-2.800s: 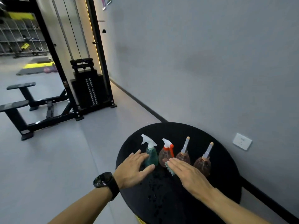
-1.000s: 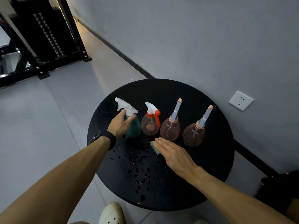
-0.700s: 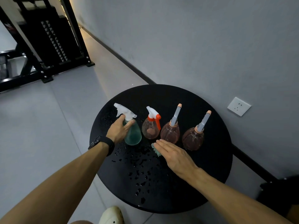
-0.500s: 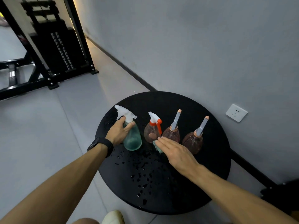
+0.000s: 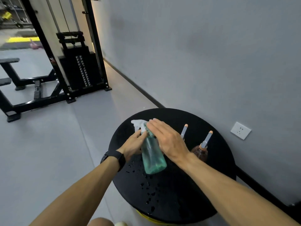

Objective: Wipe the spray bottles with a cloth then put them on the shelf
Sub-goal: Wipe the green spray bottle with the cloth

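My left hand [image 5: 132, 145] grips the neck of a green spray bottle [image 5: 153, 157] with a white trigger head. The bottle is lifted off the round black table [image 5: 179, 196] and tilted towards me. My right hand [image 5: 169, 141] lies flat with straight fingers over the bottle's upper part, pressing a small teal cloth [image 5: 150, 132] against it. An orange bottle [image 5: 200, 153] with a long nozzle stands at the right. Only the nozzle [image 5: 184, 132] of a second orange bottle shows behind my right hand. The red-trigger bottle is hidden.
Water drops [image 5: 147, 190] dot the tabletop near me. A grey wall with a white socket [image 5: 240, 130] runs along the right. A black weight-stack machine [image 5: 78, 69] and a bench [image 5: 9, 62] stand on the grey floor at the left.
My left hand lifted the green bottle off the table and tilted it towards me. My right hand left the tabletop with the cloth and now lies on the bottle.
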`<state>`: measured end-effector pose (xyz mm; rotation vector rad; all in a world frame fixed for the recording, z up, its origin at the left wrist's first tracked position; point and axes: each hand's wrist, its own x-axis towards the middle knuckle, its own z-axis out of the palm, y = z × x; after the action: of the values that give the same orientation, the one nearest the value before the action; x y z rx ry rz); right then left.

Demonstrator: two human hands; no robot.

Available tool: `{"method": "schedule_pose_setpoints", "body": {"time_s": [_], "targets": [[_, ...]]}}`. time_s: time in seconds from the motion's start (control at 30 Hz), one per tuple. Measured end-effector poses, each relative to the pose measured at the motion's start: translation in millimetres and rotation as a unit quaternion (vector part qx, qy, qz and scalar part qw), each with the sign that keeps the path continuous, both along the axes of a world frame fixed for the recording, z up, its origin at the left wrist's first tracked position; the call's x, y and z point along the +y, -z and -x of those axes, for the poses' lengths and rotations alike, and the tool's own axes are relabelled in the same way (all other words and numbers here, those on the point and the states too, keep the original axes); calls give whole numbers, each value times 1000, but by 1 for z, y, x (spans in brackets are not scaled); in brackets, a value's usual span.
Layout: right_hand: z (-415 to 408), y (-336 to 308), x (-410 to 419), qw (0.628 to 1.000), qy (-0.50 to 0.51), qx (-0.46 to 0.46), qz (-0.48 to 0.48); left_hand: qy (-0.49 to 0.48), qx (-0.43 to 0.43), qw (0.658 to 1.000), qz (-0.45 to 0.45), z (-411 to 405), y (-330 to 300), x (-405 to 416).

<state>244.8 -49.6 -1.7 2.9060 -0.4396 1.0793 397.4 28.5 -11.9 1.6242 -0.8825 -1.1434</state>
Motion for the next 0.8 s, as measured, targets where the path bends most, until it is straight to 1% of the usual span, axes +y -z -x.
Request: {"method": "schedule_pose_setpoints", "body": {"time_s": [0.07,0.17,0.23,0.37,0.47,0.57,0.67,0.8], "targets": [[-8,12,8,1000,-4,4,-9,17,47,999,14,7,-4,2],[-14,29,21,995,-6,42,-95,10,150,989,6,13,-8,7],[-15,28,28,987,-14,70,-146,-17,209,978,3,14,-6,11],[-11,13,37,974,-19,100,-203,-40,295,954,37,17,-3,13],[-6,9,44,971,8,123,-204,-48,339,938,55,19,-5,13],[-2,18,50,971,35,149,-184,-67,408,909,60,19,2,13],[4,32,55,969,41,140,-199,-67,410,908,56,24,11,15],[6,52,57,959,47,75,-270,-85,388,917,37,33,28,15]]}}
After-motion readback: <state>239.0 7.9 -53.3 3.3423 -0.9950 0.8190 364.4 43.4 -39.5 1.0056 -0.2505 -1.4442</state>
